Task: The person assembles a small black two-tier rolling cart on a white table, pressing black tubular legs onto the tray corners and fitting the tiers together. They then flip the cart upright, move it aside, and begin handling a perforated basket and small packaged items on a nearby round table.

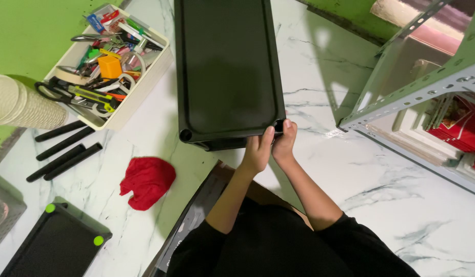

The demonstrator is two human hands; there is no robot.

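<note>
White marble-pattern floor [381, 169] fills the view. Biggest item: black plastic shelf panel [224, 66], flat rectangular, raised rim, socket holes at the near corners, lying centre-top on the floor. Right: grey slotted-angle metal rack [407, 87], with red packages [466, 128] stacked behind its lower rail; print too small to tell. Green wall [27, 36] top left.

Second black panel [55, 241] bottom left, two green round caps on its corners. Flattened cardboard box [196, 215] with dark printed face lies under the person's arms, near bottom centre. White rectangular tray [140, 87] top left, full of mixed tools: scissors, cutter knife, tape roll, orange block. Beige ribbed cylinder [17, 102] at left edge, just beside the tray. Red cloth [147, 180] crumpled on the floor between tray and box. Four black tubes [63, 151] lie roughly parallel beside the tray.

Both hands at the shelf panel's near right corner. Left hand [258, 151]: fingers curled, gripping the near edge. Right hand [284, 141]: fingers closed around the corner at its socket hole. Hands touching each other.
</note>
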